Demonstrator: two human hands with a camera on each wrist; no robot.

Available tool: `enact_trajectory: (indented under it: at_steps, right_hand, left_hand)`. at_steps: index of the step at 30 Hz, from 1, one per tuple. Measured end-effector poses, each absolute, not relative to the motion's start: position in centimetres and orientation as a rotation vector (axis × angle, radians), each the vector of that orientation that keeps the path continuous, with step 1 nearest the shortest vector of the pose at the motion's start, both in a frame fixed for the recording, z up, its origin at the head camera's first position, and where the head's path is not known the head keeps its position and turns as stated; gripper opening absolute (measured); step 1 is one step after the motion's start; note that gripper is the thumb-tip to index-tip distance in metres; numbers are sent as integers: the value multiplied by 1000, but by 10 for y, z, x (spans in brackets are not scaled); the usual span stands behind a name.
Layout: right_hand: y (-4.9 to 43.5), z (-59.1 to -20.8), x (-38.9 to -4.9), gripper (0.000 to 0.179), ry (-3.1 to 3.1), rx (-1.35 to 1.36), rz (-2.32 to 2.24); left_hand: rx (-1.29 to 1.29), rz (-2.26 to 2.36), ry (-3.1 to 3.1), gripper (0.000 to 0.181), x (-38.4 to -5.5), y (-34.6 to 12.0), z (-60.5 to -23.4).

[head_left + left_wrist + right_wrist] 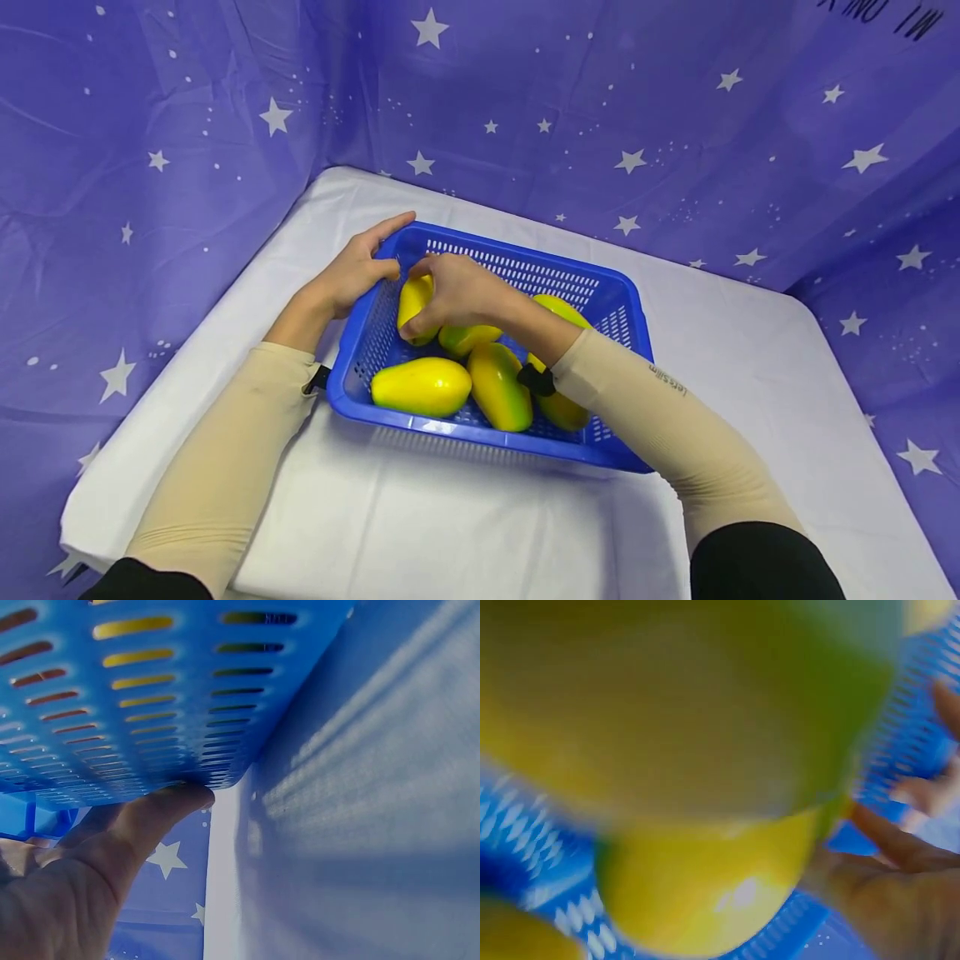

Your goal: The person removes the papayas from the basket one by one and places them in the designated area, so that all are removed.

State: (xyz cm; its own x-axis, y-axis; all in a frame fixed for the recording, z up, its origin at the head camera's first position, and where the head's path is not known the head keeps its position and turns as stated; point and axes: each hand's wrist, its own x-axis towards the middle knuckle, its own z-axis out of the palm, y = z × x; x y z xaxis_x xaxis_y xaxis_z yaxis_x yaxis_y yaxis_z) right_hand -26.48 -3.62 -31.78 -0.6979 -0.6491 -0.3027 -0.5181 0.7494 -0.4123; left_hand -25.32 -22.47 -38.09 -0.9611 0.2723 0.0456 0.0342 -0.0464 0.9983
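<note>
A blue plastic basket (491,446) with slotted walls holds several yellow-green mangoes, among them one lying at the front left (422,387) and one at the front middle (500,387). My left hand (352,271) grips the basket's rim at the back left corner; from the left wrist view, a digit presses against the slotted outer wall (142,697). Reaching inside, my right hand (468,292) holds a mango (415,307) near the left wall, thumb on its near end and fingers at its far end. In the right wrist view, mangoes close to the camera are blurred.
The basket sits on a table with a white cloth (330,508). Behind and at both sides hangs a purple curtain with white stars (525,75). My right forearm crosses over the basket's right part and hides some mangoes there.
</note>
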Motion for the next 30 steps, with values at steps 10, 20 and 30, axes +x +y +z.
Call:
enact_trajectory:
  at_steps: [10,20,30]
  right_hand:
    - [-52,-315,-267,87,2460,-958,-283]
    - [-69,-310,-265,79,2489,-928,-140]
    - [-74,-306,-263,77,2481,-844,-133]
  left_hand:
    - [351,2145,2031,80,-253,-225,-384]
    - [364,2148,2046,78,-254,-229,-383]
    - [371,2138,2066,76,-252,-227,-383]
